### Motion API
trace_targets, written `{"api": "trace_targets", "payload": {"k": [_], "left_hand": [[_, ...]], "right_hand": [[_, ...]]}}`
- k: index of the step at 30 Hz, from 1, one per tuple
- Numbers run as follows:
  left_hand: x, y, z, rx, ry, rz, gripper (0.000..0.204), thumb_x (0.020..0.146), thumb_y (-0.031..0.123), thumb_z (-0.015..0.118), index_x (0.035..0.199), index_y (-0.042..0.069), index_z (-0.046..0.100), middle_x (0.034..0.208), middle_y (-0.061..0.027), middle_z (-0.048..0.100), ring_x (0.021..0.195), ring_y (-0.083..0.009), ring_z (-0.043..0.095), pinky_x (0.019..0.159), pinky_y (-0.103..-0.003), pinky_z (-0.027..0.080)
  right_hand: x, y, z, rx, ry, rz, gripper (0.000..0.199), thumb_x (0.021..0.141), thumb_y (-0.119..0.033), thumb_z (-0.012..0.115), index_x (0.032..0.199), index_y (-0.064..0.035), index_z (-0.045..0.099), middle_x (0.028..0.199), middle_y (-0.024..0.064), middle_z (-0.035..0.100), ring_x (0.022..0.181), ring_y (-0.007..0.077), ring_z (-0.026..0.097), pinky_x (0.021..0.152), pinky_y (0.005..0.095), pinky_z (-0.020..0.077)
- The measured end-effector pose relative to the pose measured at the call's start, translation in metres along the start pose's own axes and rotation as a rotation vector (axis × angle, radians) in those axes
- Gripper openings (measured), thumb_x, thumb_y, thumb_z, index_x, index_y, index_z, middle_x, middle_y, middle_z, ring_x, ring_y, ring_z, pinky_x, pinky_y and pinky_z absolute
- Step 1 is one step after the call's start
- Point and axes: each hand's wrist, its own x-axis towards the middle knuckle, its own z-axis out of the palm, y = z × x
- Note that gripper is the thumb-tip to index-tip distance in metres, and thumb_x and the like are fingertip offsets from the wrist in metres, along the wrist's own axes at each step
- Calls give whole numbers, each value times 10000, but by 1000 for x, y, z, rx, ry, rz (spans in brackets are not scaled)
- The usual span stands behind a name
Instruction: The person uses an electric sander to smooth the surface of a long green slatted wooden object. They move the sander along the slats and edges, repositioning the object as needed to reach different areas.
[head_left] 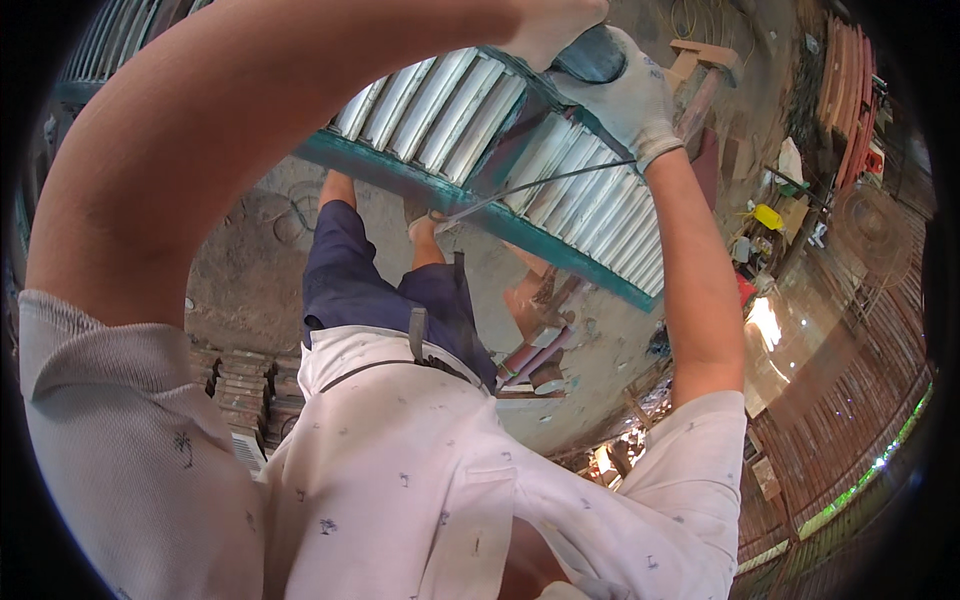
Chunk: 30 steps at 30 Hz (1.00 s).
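Note:
Both of my hands are at the top of the view, closed around a dark, rounded tool [592,57] that shows only in part. My right hand [635,100] wears a white knit glove and grips it from the right. My left hand [555,32] meets it from the left, its fingers partly cut off by the upper edge. A dark cord [540,184] runs from beside my right wrist down to the left; its link to the tool is hidden. Below my hands lies a louvered panel [395,163] with a green frame and pale, silvery slats.
Wooden pieces [700,60] lie beyond my right hand. Reddish boards [850,85] lean at the far right, near a yellow object [767,217] and a round fan-like guard [872,225]. Stacked slats [238,392] stand behind me at lower left, and reddish offcuts [530,300] lie by my feet.

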Motion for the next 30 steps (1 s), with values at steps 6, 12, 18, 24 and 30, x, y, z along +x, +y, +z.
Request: {"api": "trace_targets", "payload": {"k": [6,12,18,24,30], "left_hand": [[-22,-1,-46,62,-138,-63,591,716,304,912,1203,17,739,1140,-249,806,1153,-442,768,991,-515,609],[-20,-12,-52,55,-151,-54,681,682,374,948,1231,31,737,1184,-237,802,1198,-444,751,1024,-503,594],[7,-8,-13,58,-104,78,601,696,308,914,1209,45,747,1162,-227,805,1189,-435,756,1010,-511,596],[1,-24,-32,106,-79,166,569,698,300,914,1191,72,744,1158,-191,813,1174,-412,767,1002,-497,602],[7,-28,-47,103,-210,32,608,667,336,924,1191,82,751,1139,-186,817,1129,-411,785,975,-501,612]], "right_hand": [[6,-27,7,57,90,7,846,743,-686,902,1383,-165,719,1236,142,820,1146,340,792,985,463,617],[15,-44,-1,141,90,52,813,736,-651,930,1334,-138,728,1201,185,817,1139,384,784,972,489,613],[-11,-15,6,122,81,83,913,735,-713,903,1413,-131,716,1236,121,826,1130,308,801,974,432,620],[-6,-43,23,212,227,207,869,721,-649,958,1367,-115,729,1238,161,816,1157,356,782,1000,458,597],[15,-49,5,164,179,180,820,712,-654,961,1300,-129,734,1182,222,814,1138,429,775,970,521,606]]}}
